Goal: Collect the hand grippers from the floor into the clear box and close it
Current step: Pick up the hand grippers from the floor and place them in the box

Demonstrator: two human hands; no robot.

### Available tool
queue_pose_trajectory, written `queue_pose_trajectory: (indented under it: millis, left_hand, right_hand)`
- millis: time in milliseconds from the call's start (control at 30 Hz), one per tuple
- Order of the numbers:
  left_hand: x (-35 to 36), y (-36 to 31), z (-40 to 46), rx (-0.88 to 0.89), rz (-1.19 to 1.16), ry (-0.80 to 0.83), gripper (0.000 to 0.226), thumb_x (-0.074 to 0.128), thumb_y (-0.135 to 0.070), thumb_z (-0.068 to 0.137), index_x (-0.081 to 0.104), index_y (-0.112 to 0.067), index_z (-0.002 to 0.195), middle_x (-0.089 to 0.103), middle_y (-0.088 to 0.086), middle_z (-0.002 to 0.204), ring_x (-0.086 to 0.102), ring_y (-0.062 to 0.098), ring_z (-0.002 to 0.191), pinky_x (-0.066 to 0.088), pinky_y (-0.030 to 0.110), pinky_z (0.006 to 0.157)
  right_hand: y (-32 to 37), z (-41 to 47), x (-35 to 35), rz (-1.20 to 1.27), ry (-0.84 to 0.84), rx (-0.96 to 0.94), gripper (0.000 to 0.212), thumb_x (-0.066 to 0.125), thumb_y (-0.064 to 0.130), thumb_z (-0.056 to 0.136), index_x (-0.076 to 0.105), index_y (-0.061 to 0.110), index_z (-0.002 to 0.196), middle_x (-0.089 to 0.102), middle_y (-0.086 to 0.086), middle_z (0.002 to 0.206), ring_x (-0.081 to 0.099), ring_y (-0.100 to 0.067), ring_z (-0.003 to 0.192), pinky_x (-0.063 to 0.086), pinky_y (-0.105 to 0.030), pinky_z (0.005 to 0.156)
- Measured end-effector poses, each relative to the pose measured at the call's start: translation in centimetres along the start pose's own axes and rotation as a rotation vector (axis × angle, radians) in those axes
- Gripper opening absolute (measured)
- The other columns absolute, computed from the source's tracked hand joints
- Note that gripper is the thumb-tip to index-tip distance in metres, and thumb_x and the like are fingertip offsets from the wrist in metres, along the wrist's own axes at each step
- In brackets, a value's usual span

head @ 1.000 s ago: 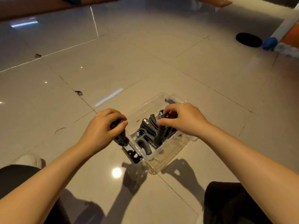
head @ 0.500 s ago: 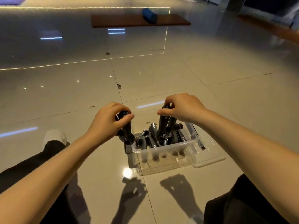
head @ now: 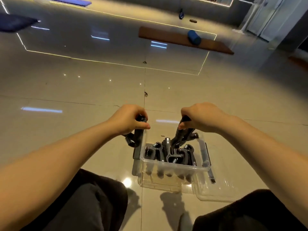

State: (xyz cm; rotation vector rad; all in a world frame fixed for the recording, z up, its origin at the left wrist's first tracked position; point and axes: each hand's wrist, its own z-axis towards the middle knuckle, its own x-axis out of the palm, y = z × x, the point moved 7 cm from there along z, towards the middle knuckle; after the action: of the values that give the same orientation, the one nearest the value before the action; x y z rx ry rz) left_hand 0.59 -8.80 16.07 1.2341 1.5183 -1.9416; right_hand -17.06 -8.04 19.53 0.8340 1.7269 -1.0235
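Hand grippers (head: 173,152), black, stand packed in the clear box (head: 173,167) at lower centre of the frame, on the glossy tiled floor (head: 83,90).

Head view:
- Left hand (head: 129,120) curled around the top handle of one black hand gripper (head: 135,136); this gripper hangs just outside the box's left wall, above the floor.
- Right hand (head: 199,118) pinched closed on the upper end of a second gripper (head: 181,136), tilted, its lower end down among the packed ones inside the box.
- Clear lid (head: 215,190) lies flat on the floor at the box's lower right, touching or just beside its corner; cannot tell which.
- Dark flat piece (head: 137,152) rests against the box's left side.
- Person's dark-trousered knees at both bottom corners.
- Upper right of frame: brown board (head: 166,37) on the floor with a blue roller (head: 194,36) on it. Blue mat (head: 13,24) at upper left.
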Motion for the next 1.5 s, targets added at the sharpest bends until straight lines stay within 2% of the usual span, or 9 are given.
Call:
queue_pose_trajectory:
  millis: [200, 433, 567, 700, 900, 1067, 1200, 1400, 1500]
  left_hand:
    - [0.8, 1.1, 3.1, -0.034, 0.032, 0.008, 0.023, 0.071, -0.034, 0.079, 0.063, -0.022, 0.096, 0.053, -0.015, 0.089, 0.05, 0.002, 0.083, 0.037, 0.009, 0.063]
    - [2.9, 1.6, 5.6, 0.002, 0.087, 0.092, 0.019, 0.072, -0.034, 0.076, 0.057, -0.032, 0.088, 0.051, -0.017, 0.089, 0.051, 0.002, 0.086, 0.046, 0.018, 0.077]
    - [4.4, 2.0, 5.6, 0.031, 0.143, 0.19, 0.019, 0.07, -0.037, 0.076, 0.055, -0.036, 0.086, 0.053, -0.016, 0.095, 0.051, 0.004, 0.09, 0.049, 0.025, 0.083]
    - [3.5, 2.6, 5.9, 0.013, 0.068, 0.13, 0.016, 0.067, -0.042, 0.073, 0.057, -0.038, 0.085, 0.051, -0.02, 0.092, 0.05, -0.002, 0.083, 0.047, 0.021, 0.081]
    - [3.5, 3.0, 6.0, 0.053, 0.203, 0.101, 0.018, 0.059, -0.047, 0.071, 0.054, -0.038, 0.085, 0.052, -0.014, 0.101, 0.047, 0.01, 0.098, 0.043, 0.026, 0.081]
    - [3.5, 3.9, 5.8, 0.039, 0.244, 0.075, 0.02, 0.065, -0.043, 0.075, 0.062, -0.032, 0.09, 0.054, -0.012, 0.104, 0.046, 0.011, 0.097, 0.041, 0.027, 0.079]
    - [3.7, 4.0, 5.6, 0.018, 0.189, 0.098, 0.017, 0.066, -0.042, 0.074, 0.06, -0.034, 0.088, 0.054, -0.011, 0.102, 0.049, 0.013, 0.097, 0.047, 0.034, 0.084]
    - [3.7, 3.4, 6.1, 0.013, 0.178, 0.094, 0.021, 0.063, -0.046, 0.071, 0.061, -0.034, 0.088, 0.055, -0.011, 0.101, 0.047, 0.009, 0.094, 0.045, 0.031, 0.083]
    - [3.7, 2.9, 6.2, 0.02, 0.17, 0.102, 0.024, 0.057, -0.05, 0.066, 0.058, -0.037, 0.087, 0.052, -0.014, 0.097, 0.049, 0.01, 0.096, 0.046, 0.031, 0.082]
  right_hand:
    - [-2.8, 4.7, 9.1, 0.106, 0.035, 0.182, 0.051, 0.044, 0.063, 0.088, 0.059, 0.014, 0.088, 0.049, 0.003, 0.069, 0.053, -0.018, 0.069, 0.04, -0.028, 0.058]
    - [-5.8, 9.7, 15.8, 0.363, 0.243, 0.338, 0.054, 0.058, 0.061, 0.082, 0.05, 0.012, 0.061, 0.055, 0.0, 0.062, 0.053, -0.017, 0.06, 0.044, -0.027, 0.056]
    - [-5.2, 12.3, 19.3, 0.713, 0.319, 0.455, 0.041, 0.063, 0.047, 0.085, 0.064, 0.007, 0.076, 0.068, -0.005, 0.069, 0.063, -0.018, 0.064, 0.051, -0.031, 0.067]
    - [-2.3, 11.6, 24.2, 1.165, 0.328, 0.675, 0.039, 0.053, 0.039, 0.094, 0.06, 0.004, 0.078, 0.065, -0.007, 0.061, 0.056, -0.017, 0.049, 0.045, -0.026, 0.052]
    - [2.0, 9.4, 30.5, 1.649, 0.334, 1.043, 0.042, 0.048, 0.034, 0.098, 0.043, 0.001, 0.123, 0.069, -0.015, 0.074, 0.065, -0.02, 0.057, 0.05, -0.026, 0.049]
    - [3.7, 9.1, 32.2, 1.314, 0.6, 0.807, 0.035, 0.042, 0.036, 0.098, 0.056, 0.004, 0.094, 0.066, -0.012, 0.084, 0.058, -0.024, 0.067, 0.05, -0.033, 0.069]
    - [3.2, 9.3, 32.0, 0.899, 0.633, 0.65, 0.029, 0.046, 0.033, 0.094, 0.053, 0.012, 0.075, 0.062, -0.006, 0.084, 0.058, -0.024, 0.074, 0.043, -0.03, 0.064]
    - [4.1, 10.1, 31.2, 0.724, 0.542, 0.572, 0.046, 0.056, 0.045, 0.09, 0.043, 0.013, 0.12, 0.057, -0.005, 0.104, 0.056, -0.024, 0.089, 0.044, -0.033, 0.065]
    - [5.0, 10.7, 32.1, 0.718, 0.496, 0.613, 0.048, 0.061, 0.028, 0.09, 0.038, 0.01, 0.127, 0.059, -0.008, 0.113, 0.059, -0.028, 0.1, 0.046, -0.036, 0.069]
